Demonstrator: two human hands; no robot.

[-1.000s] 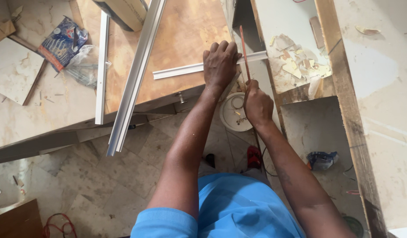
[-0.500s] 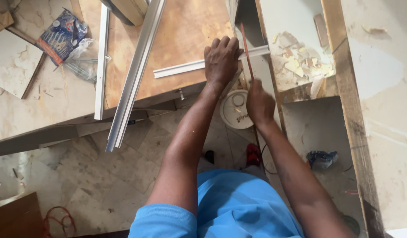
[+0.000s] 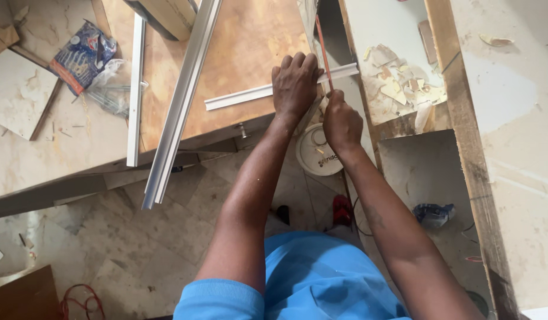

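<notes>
A: Head view, top centre of frame. Our left hand (image 3: 294,86) lies flat w/ fingers together, pressing down on the short white strip (image 3: 250,95), which lies across the plywood board (image 3: 238,53) and sticks out past the board's right edge.

B: And our right hand (image 3: 341,123)?

A: Fist closed round the thin reddish blade (image 3: 321,47), just right of the left hand, almost touching. Blade runs up toward the top edge and meets the strip right at the board's edge. Can't tell how deep it sits.

B: Room to move?

A: Tight on the right: the gap between board and the white bench (image 3: 511,118) is narrow, w/ scraps (image 3: 398,83) piled upper right. Left of our hand the board is open up to the long aluminium channel (image 3: 182,101), which overhangs the board's lower edge. A second white strip (image 3: 135,89) lies parallel, further left.

B: Below?

A: A white round lid (image 3: 314,155) sits under the hands, centre frame; marble floor (image 3: 137,237) open at lower left.
</notes>
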